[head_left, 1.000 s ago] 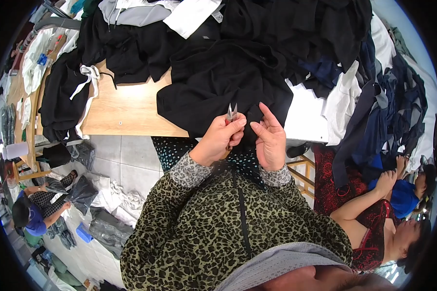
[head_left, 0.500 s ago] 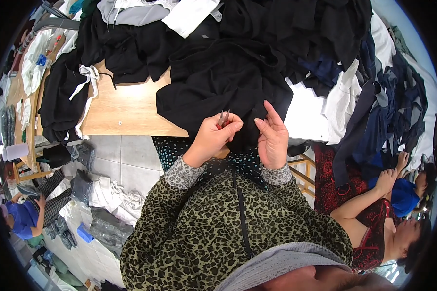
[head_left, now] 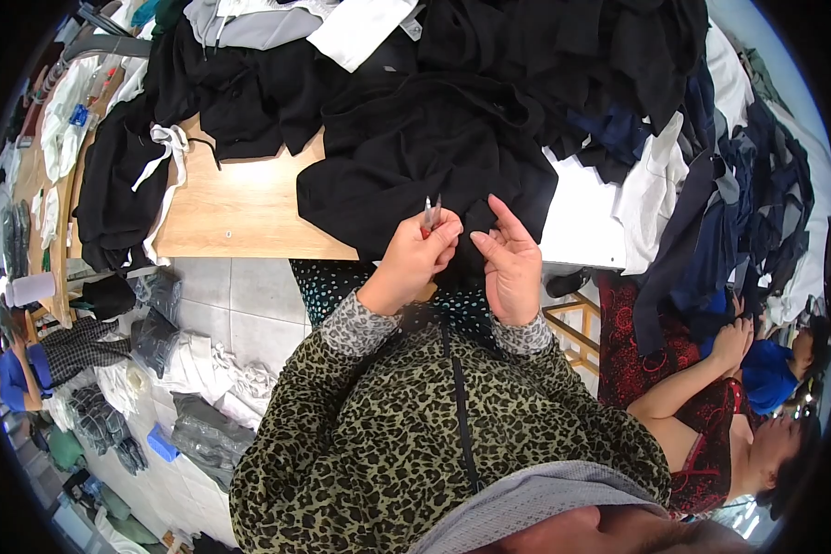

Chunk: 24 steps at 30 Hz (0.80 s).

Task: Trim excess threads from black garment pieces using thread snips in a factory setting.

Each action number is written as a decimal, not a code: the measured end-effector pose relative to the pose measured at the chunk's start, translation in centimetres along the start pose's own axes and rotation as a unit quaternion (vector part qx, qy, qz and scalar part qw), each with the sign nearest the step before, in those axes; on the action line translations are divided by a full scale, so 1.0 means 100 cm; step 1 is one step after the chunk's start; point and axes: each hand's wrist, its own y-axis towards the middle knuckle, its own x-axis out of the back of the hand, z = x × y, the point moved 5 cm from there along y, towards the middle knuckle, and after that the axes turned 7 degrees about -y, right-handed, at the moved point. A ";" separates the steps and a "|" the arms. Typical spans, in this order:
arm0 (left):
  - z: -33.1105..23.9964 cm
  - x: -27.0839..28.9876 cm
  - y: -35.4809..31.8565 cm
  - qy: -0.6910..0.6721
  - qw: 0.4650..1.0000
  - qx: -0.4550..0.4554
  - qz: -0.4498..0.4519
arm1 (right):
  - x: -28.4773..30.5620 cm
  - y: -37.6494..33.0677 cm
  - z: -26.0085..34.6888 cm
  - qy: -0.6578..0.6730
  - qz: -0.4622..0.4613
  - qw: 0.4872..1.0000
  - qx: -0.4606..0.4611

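Observation:
My left hand (head_left: 415, 257) is closed around small thread snips (head_left: 431, 214), their two metal blades pointing up and a bit of red handle showing at the fingers. Its fingertips meet the near part of a black garment (head_left: 406, 171) heaped at the table's front edge; whether they also pinch the cloth is hidden. Close by on the right, my right hand (head_left: 511, 272) has its thumb and forefinger stretched and apart, beside a raised fold of the same garment. Part of that garment hangs down between my hands toward my lap.
Black clothes pile up along the back of the wooden table (head_left: 249, 208). A white sheet (head_left: 582, 217) and a grey-white garment (head_left: 654, 194) lie at right, near dark blue clothes (head_left: 757, 175). A person in red and black (head_left: 674, 397) sits close on my right. Bagged clothes (head_left: 203, 434) lie on the floor.
My left hand has shifted slightly, and the snips' blades now stand straighter. My right hand has moved a little left, its thumb nearer my left fingers.

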 end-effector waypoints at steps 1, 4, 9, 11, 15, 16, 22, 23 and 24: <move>0.002 -0.001 -0.001 -0.098 0.994 0.037 0.042 | 0.003 0.002 -0.002 0.003 -0.009 1.000 -0.003; -0.007 -0.006 -0.007 -0.238 0.964 0.075 0.096 | 0.017 0.009 -0.005 -0.009 -0.011 1.000 0.009; -0.016 0.004 -0.015 -0.145 0.983 0.040 0.109 | 0.017 0.009 -0.002 -0.008 -0.014 1.000 0.014; -0.011 0.010 -0.016 -0.132 0.979 0.074 0.135 | 0.015 0.008 -0.001 -0.008 -0.007 1.000 0.015; -0.021 0.001 -0.011 0.180 0.975 -0.130 -0.007 | 0.009 0.004 0.001 -0.014 -0.003 1.000 0.011; -0.024 -0.004 -0.011 0.245 0.947 -0.208 -0.021 | 0.010 0.003 0.000 -0.018 0.002 1.000 0.021; -0.022 -0.018 -0.012 0.374 0.860 -0.345 -0.035 | 0.009 -0.001 -0.002 -0.061 0.015 0.997 0.039; -0.019 -0.016 -0.009 0.356 0.881 -0.312 -0.030 | 0.009 -0.001 -0.002 -0.068 0.013 0.997 0.039; -0.016 -0.014 -0.007 0.337 0.899 -0.279 -0.024 | 0.008 -0.002 -0.001 -0.068 0.012 0.997 0.040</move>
